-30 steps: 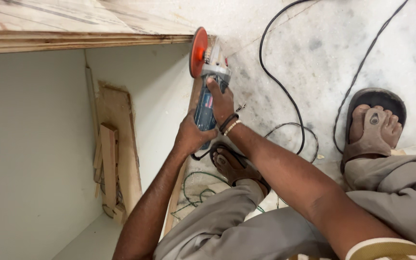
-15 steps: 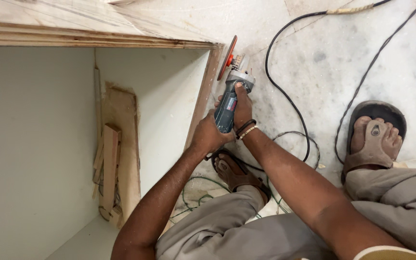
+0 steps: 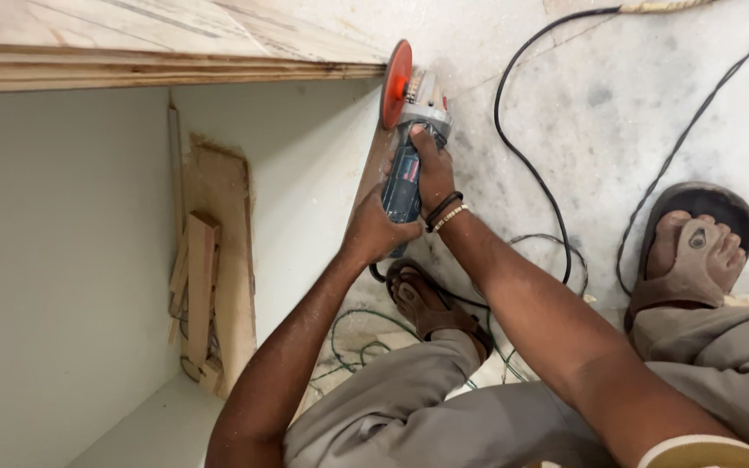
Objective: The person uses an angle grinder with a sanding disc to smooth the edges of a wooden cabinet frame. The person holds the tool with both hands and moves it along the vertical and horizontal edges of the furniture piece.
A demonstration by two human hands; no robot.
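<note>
Grinder: I see an angle grinder (image 3: 407, 165) just above the middle of the frame, blue-grey body running up to a silver head, with an orange disc (image 3: 396, 83) standing edge-on at its top.
Disc position: I read the disc as sitting at the corner where the stacked wooden boards (image 3: 166, 52) along the top left meet the thin upright panel edge (image 3: 373, 165); I cannot tell whether it touches the wood.
Left hand: my left hand (image 3: 377, 232) is closed around the lower end of the grinder body, fingers wrapped tight.
Right hand: my right hand (image 3: 433, 169) is clamped over the upper body just below the head, fingers curled round it, with dark and beaded bracelets (image 3: 446, 211) at the wrist.
Cabinet: a pale, open box fills the left half of the frame, with loose wood offcuts (image 3: 205, 286) leaning against its inner wall.
Floor: dusty concrete (image 3: 600, 95) takes the upper right, with black cables (image 3: 530, 165) looping across it.
Feet: one sandalled foot (image 3: 431, 308) sits just below the hands, the other (image 3: 695, 251) at the right edge.
Legs: grey trousers (image 3: 426, 407) cover the lower part of the frame.
</note>
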